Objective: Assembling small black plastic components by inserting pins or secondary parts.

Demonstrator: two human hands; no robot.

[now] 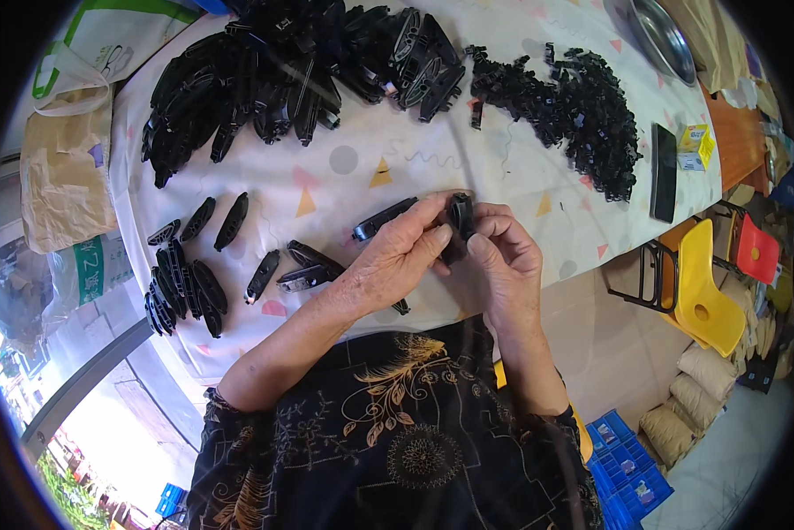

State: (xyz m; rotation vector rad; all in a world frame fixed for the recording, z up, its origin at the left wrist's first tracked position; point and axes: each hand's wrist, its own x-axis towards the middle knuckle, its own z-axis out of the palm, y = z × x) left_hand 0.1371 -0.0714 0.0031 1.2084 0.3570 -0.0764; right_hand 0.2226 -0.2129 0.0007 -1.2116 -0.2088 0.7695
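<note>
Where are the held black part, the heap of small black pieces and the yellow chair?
Held black part [460, 213], head view: upper portion.
Heap of small black pieces [591, 115], head view: middle.
Yellow chair [703, 281], head view: yellow shell.

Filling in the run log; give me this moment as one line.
left hand: holding black plastic part; right hand: fingers at same part; beyond: heap of elongated black parts, pile of small black pieces
</note>
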